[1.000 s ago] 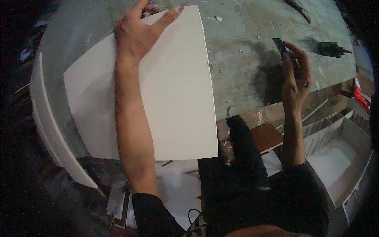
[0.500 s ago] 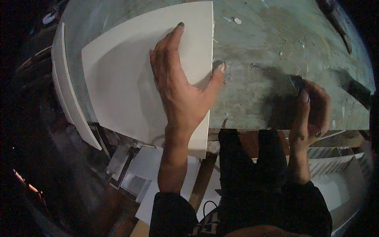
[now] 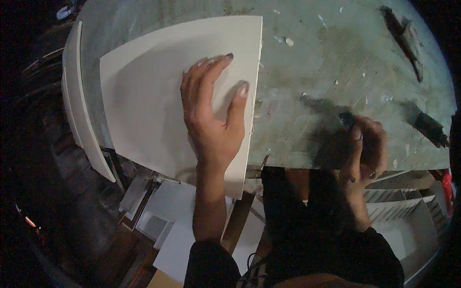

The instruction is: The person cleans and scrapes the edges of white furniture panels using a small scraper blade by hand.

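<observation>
A large cream-white board (image 3: 144, 115) with a curved far edge lies on a worn green-grey table (image 3: 297, 62), its near corner reaching past the table's front edge. My left hand (image 3: 213, 120) is over the board's right part, fingers apart and holding nothing; whether the fingertips press on it I cannot tell. The thumb lies just inside the board's right edge, which looks slightly ragged. Farther right, near the table's front edge, my right hand (image 3: 362, 146) pinches a small dark flat piece (image 3: 346, 118) between thumb and fingers. Its exact kind is unclear.
A narrow curved white strip (image 3: 89, 115) stands along the table's left side. A dark tool (image 3: 406, 41) lies at the far right, and a dark block-like object (image 3: 430, 128) sits nearer. Below the table are white panels (image 3: 175, 240) and a white open box (image 3: 403, 230).
My left thumb has moved from beyond the board's right edge to inside it. My right hand, still pinching the dark piece, has shifted a little left. The whole view has shifted slightly too.
</observation>
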Demonstrator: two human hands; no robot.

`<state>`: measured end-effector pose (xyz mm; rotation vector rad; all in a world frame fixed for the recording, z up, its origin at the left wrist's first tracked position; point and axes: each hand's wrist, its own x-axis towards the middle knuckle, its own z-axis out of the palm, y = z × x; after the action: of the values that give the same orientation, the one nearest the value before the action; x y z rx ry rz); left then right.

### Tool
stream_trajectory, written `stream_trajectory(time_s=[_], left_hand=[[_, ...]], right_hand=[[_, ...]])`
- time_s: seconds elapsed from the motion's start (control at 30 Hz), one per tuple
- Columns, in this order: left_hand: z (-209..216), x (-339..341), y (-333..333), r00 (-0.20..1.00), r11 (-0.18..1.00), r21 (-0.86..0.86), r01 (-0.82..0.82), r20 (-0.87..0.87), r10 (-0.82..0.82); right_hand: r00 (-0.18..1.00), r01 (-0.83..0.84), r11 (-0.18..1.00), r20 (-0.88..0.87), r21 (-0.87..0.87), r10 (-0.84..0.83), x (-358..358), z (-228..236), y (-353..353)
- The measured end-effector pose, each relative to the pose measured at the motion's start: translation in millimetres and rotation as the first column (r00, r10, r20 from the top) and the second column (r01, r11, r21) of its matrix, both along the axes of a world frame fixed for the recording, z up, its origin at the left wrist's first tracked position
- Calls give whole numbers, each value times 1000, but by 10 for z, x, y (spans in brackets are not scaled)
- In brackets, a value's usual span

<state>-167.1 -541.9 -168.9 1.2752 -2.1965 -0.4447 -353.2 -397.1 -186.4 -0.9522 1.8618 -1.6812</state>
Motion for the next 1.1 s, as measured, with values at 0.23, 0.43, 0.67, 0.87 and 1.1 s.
stream_trajectory(time_s=[0.23, 0.43, 0.67, 0.87, 1.1], left_hand=[[56, -118, -55, 999, 999, 44, 16, -36, -14], [39, -382, -184, 998, 1000, 24, 17, 55, -18], [69, -545, -321, 988, 994, -97, 49, 152, -34], [97, -576, -174, 958, 983, -178, 34, 285, 18], [23, -580, -88, 942, 975, -215, 53, 334, 22]], right_hand=[[1000, -6, 997, -29, 78, 8, -100, 85, 30], [1000, -7, 995, 26, 99, 5, -140, 23, 110], [1000, 18, 996, 4, 91, -18, -138, 10, 116], [1000, -23, 997, -13, 70, 24, -156, -85, 141], [999, -41, 996, -14, 80, 42, -199, -139, 176]])
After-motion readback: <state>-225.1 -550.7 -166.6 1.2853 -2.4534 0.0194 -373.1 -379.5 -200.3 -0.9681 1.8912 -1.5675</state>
